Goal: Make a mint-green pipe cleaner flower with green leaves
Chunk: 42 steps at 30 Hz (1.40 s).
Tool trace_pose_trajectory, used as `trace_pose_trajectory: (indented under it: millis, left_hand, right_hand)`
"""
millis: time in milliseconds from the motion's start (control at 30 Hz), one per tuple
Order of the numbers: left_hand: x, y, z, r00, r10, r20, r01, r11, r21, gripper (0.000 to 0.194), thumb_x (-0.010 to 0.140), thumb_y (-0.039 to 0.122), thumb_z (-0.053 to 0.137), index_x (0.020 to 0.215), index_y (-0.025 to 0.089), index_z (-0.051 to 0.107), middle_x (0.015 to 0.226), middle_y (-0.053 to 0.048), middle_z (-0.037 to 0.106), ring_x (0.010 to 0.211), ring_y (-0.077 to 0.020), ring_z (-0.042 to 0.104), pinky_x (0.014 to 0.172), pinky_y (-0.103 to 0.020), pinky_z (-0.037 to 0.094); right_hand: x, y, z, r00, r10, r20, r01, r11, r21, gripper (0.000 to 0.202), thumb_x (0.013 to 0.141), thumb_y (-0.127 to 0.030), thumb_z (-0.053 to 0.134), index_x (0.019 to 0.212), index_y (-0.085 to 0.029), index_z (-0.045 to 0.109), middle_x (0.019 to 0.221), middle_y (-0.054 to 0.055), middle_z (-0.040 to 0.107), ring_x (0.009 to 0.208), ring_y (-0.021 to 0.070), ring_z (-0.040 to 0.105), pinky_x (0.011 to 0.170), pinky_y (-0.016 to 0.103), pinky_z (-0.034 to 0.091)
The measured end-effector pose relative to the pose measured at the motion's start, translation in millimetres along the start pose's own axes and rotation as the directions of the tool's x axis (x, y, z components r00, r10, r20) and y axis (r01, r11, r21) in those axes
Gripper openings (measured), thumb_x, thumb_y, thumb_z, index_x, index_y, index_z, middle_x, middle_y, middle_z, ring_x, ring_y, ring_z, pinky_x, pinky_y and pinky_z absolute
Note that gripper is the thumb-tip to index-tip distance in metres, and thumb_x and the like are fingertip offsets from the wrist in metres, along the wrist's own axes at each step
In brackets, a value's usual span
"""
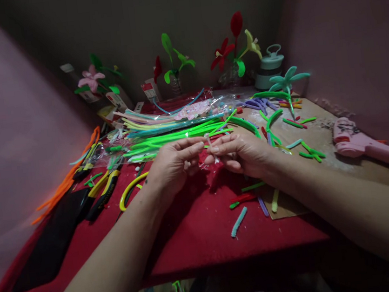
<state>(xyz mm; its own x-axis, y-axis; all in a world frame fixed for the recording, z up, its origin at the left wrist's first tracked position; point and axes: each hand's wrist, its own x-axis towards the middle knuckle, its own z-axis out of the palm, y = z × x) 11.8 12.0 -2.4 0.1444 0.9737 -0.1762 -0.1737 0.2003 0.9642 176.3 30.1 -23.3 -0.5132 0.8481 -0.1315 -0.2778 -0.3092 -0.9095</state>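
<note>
My left hand (pixel 177 162) and my right hand (pixel 239 151) meet over the front of the red-covered table, fingertips pinched close together. Between them is a small slender whitish piece (pixel 208 140), held upright; its lower end shows pale, frayed tips under my right fingers. Its exact kind is too small to make out. Just behind my hands lie bright green pipe cleaners (pixel 179 134) on a clear plastic bag. A yellow-handled tool (pixel 131 190) lies beside my left wrist, partly hidden.
Yellow-and-black pliers (pixel 106 193) and a black flat object (pixel 51 242) lie at left, near orange pipe cleaners (pixel 57 194). Cut pieces, including a teal one (pixel 239 222), are scattered at right. A pink glue gun (pixel 366 143) rests on a brown board (pixel 322 126). Pipe-cleaner flowers (pixel 221 55) stand behind.
</note>
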Motion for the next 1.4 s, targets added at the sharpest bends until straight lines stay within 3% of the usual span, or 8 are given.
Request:
trace_pose_trajectory:
  millis: [133,267,433,600,767,1067,1267,1400]
  left_hand:
    - [0,7,-7.2,0.986,0.162,-0.047,-0.131,0.91,0.393,0.015,0.066,0.026,0.07,0.075,0.013,0.068,0.05,0.003,0.053,0.039,-0.0046,0.038,0.04,-0.019,0.025]
    - [6,3,-10.7,0.968,0.239,0.071,-0.201,0.578,0.791,0.006,0.066,0.018,0.065,0.062,0.015,0.068,0.057,0.0,0.06,0.053,-0.0098,0.049,0.053,-0.021,0.035]
    - [11,-9,-11.6,0.937,0.289,0.196,-0.275,0.268,0.923,0.01,0.07,0.02,0.06,0.068,0.018,0.07,0.067,-0.002,0.066,0.064,-0.0154,0.055,0.062,-0.024,0.036]
    - [15,-20,-11.4,0.919,0.316,0.235,-0.297,0.164,0.941,0.012,0.072,0.023,0.059,0.068,0.02,0.07,0.074,-0.005,0.066,0.069,-0.0178,0.056,0.065,-0.026,0.037]
    - [15,-18,-7.9,0.936,0.311,0.166,-0.24,0.216,0.946,0.014,0.073,0.023,0.057,0.066,0.017,0.069,0.068,-0.004,0.065,0.064,-0.0159,0.054,0.062,-0.025,0.035]
    - [0,3,2.2,0.938,0.304,-0.17,-0.15,0.792,0.592,0.011,0.065,0.023,0.067,0.06,0.014,0.062,0.044,0.006,0.047,0.042,-0.0058,0.035,0.044,-0.02,0.027]
    - [-5,-4,14.7,0.919,0.343,-0.193,-0.222,0.857,0.466,0.01,0.064,0.023,0.069,0.062,0.015,0.064,0.043,0.006,0.046,0.04,-0.0045,0.032,0.04,-0.019,0.024]
    - [-7,-8,21.4,0.941,0.275,-0.195,-0.171,0.888,0.427,0.014,0.065,0.025,0.07,0.06,0.015,0.063,0.042,0.005,0.047,0.038,-0.0045,0.035,0.038,-0.019,0.024]
  right_hand:
    - [1,-6,-4,0.978,-0.093,-0.189,0.098,0.995,0.016,0.005,0.068,-0.015,0.063,0.067,-0.012,0.058,0.065,0.004,0.069,0.031,0.0025,0.033,0.029,0.02,0.02]
    - [4,-5,-6,0.957,-0.058,-0.285,0.077,0.995,0.056,0.007,0.069,-0.015,0.062,0.067,-0.014,0.056,0.063,0.003,0.067,0.031,0.0027,0.033,0.028,0.02,0.019]
    - [5,-3,-6,0.959,-0.064,-0.275,0.081,0.996,0.05,0.005,0.068,-0.014,0.061,0.068,-0.013,0.057,0.065,0.003,0.067,0.031,0.0027,0.034,0.028,0.021,0.02]
    - [5,-2,-7,0.96,-0.07,-0.272,0.087,0.995,0.05,0.004,0.067,-0.014,0.061,0.069,-0.012,0.057,0.066,0.004,0.068,0.031,0.0024,0.032,0.029,0.021,0.022]
    - [5,-2,-7,0.957,-0.061,-0.283,0.078,0.996,0.05,0.005,0.068,-0.015,0.062,0.07,-0.013,0.057,0.067,0.004,0.068,0.031,0.0027,0.033,0.029,0.02,0.02]
    - [4,-1,-4,0.954,-0.066,-0.292,0.075,0.997,0.022,0.004,0.066,-0.015,0.063,0.069,-0.012,0.061,0.064,0.003,0.064,0.035,0.0029,0.037,0.031,0.02,0.022]
    - [4,8,1,0.968,-0.05,-0.246,0.077,0.992,0.1,0.009,0.064,-0.018,0.068,0.068,-0.013,0.062,0.06,0.0,0.061,0.036,0.0029,0.038,0.031,0.019,0.024]
    - [3,11,4,0.969,-0.051,-0.241,0.091,0.983,0.159,0.013,0.062,-0.018,0.071,0.069,-0.013,0.061,0.056,-0.004,0.056,0.035,0.0027,0.041,0.031,0.018,0.025]
